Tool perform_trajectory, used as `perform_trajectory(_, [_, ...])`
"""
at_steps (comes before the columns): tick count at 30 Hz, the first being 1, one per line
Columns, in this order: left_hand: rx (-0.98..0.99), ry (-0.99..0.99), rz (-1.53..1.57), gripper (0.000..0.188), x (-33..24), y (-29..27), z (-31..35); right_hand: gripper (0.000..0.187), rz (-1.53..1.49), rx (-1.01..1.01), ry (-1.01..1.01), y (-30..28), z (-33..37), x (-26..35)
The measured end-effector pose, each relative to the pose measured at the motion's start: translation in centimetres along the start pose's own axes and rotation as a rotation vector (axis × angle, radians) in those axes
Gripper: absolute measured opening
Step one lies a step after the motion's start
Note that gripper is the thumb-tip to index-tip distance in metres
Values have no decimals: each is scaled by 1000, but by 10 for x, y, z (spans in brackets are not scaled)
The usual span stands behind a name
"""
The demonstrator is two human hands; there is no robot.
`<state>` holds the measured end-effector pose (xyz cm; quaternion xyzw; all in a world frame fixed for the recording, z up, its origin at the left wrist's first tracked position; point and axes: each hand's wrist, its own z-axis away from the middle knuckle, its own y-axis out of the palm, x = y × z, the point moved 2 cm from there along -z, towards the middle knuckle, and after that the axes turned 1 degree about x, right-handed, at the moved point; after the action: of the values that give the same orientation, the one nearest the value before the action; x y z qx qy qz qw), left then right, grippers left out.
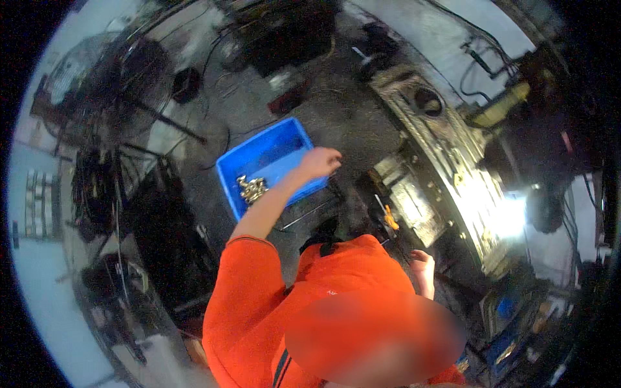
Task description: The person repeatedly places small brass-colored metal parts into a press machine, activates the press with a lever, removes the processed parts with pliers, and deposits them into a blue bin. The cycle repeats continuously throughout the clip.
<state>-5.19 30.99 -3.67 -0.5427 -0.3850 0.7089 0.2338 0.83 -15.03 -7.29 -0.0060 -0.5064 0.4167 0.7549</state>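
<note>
My left hand [321, 161] reaches over the right rim of a blue plastic bin [225, 178]. Its fingers are curled in, and whatever they may hold is too small to make out. A small heap of shiny brass-coloured metal parts [252, 189] lies in the bin's near left corner, partly behind my forearm. My right hand [423, 264] is low on the right, close to my body, with its fingers bent; I cannot see whether anything is in them. Nearest to it is a screwdriver with an orange handle [390, 218], beside the machine bed.
A long metal machine bed [446, 149] runs along the right, under a bright work lamp [511, 213]. A thin metal rod [304, 215] lies just in front of the bin. Dark equipment and a stand [165, 119] are at the left. Cables hang at the upper right.
</note>
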Motion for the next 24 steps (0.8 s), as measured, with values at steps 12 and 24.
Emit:
perform_trajectory(12, [170,-705,-457,21,212,-57,150,39,263,54,-56,19,-37,75])
perform_trajectory(24, [485,-308,-890,17,258,-21,144,36,392,-10,-33,38,-26,89])
